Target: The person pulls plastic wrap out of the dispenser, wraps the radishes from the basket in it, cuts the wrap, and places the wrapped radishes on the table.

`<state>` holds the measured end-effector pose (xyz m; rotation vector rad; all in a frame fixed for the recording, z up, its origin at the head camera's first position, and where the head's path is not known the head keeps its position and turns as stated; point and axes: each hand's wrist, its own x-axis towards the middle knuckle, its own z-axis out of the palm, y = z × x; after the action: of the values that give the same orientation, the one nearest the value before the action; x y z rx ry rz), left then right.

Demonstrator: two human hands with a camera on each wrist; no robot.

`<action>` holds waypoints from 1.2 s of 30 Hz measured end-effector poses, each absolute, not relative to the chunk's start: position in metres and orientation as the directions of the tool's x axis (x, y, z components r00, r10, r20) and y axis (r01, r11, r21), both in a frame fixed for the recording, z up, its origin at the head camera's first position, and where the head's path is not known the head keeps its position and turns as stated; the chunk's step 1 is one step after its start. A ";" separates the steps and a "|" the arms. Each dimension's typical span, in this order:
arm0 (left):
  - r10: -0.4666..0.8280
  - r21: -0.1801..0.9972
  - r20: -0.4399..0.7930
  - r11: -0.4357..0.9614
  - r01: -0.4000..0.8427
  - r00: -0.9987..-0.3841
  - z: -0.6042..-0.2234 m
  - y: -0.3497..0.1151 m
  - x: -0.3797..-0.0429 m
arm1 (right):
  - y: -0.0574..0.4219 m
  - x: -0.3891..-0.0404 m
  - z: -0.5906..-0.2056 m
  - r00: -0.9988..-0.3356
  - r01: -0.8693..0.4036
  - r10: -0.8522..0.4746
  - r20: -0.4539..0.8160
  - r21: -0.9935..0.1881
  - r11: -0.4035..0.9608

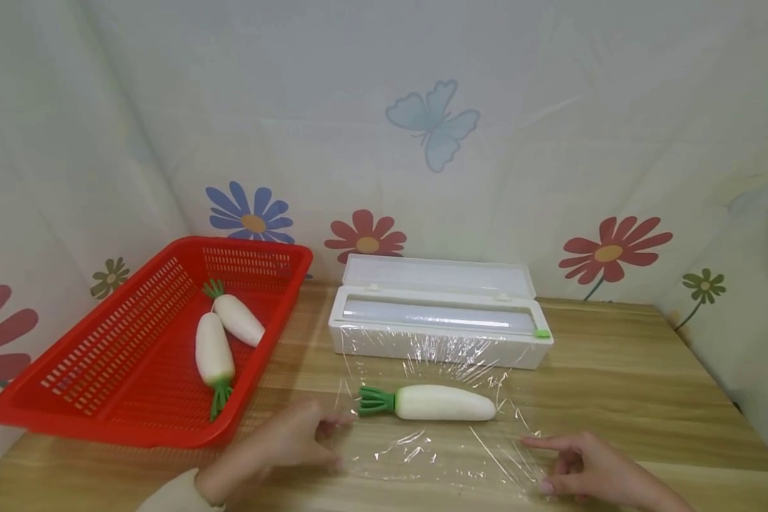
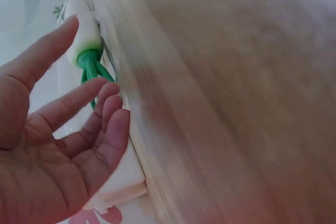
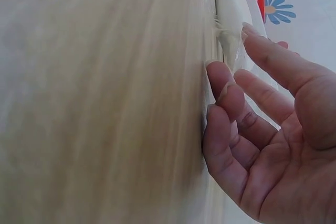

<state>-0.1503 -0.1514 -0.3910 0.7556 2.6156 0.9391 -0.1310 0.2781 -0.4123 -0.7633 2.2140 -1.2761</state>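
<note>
A white radish (image 1: 444, 403) with green stalks lies on a sheet of clear plastic wrap (image 1: 422, 455) spread over the table. The wrap runs forward from a white dispenser box (image 1: 441, 348), whose lid stands raised. To the left of the stalks is my left hand (image 1: 297, 435), thumb and fingers apart, with nothing in its palm in the left wrist view. My right hand (image 1: 582, 469) is at the wrap's right edge, index finger extended toward it and the other fingers loosely bent. Between its thumb and fingers the right wrist view shows a gap.
At the left stands a red plastic basket (image 1: 128, 419) with two more radishes (image 1: 214, 348) inside. A roll of wrap (image 1: 435, 315) shows through the dispenser's opening, and a green slider (image 1: 542, 333) sits at its right end. Behind the table hangs a flower-printed cloth (image 1: 281, 142).
</note>
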 end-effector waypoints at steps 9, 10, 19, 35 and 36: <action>0.536 0.558 -0.078 0.722 0.408 -0.841 -0.396 -0.146 -0.150 | 0.280 -0.131 -0.415 -0.730 -0.238 -0.676 -0.101 -0.890 0.389; 0.536 0.542 -0.074 0.730 0.417 -0.841 -0.397 -0.146 -0.150 | 0.280 -0.131 -0.415 -0.730 -0.241 -0.677 -0.098 -0.889 0.389; 0.508 0.514 -0.050 0.751 0.415 -0.860 -0.396 -0.145 -0.147 | 0.279 -0.131 -0.417 -0.727 -0.238 -0.681 -0.082 -0.901 0.363; 0.551 0.666 -0.105 0.657 0.353 -0.828 -0.390 -0.148 -0.150 | 0.275 -0.133 -0.416 -0.716 -0.130 -0.697 0.035 -0.988 0.084; 0.558 0.667 -0.100 0.652 0.361 -0.824 -0.390 -0.148 -0.150 | 0.275 -0.133 -0.416 -0.714 -0.129 -0.699 0.039 -0.989 0.076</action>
<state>-0.1501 -0.1483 -0.3899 0.7361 2.5759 0.9458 -0.1333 0.2752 -0.4155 -0.8179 1.9104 -1.6778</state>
